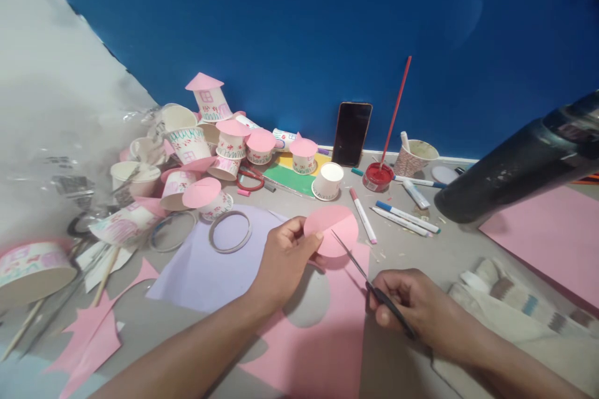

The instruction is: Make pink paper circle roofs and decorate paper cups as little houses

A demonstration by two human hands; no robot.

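Pink paper disc (327,218) occupies the center of the scene, its 8 o'clock edge pinched between the thumb and fingers of the left hand (287,255). A straight line, crease or cut one cannot tell, runs toward its 2 o'clock rim. From 4 o'clock, the right hand (405,299) grips the black handles of a pair of scissors (392,312), whose tip overlaps the disc near its middle, just beside the left thumb.

At 6 o'clock spreads a pink sheet (327,349) with a round hole; between its right edge and a beige cloth (505,330) at 4 o'clock, a strip of gray tabletop (421,252) gives the right hand room. A tape roll (213,238) rests on a lavender sheet (187,274) at 9 o'clock, near the left wrist. Decorated paper cups (187,143) crowd 10 o'clock; a white cup (329,179) stands close at 12, a phone (352,134) beyond it. Markers (407,219) lie at 3 o'clock, short of a dark bottle (510,162).
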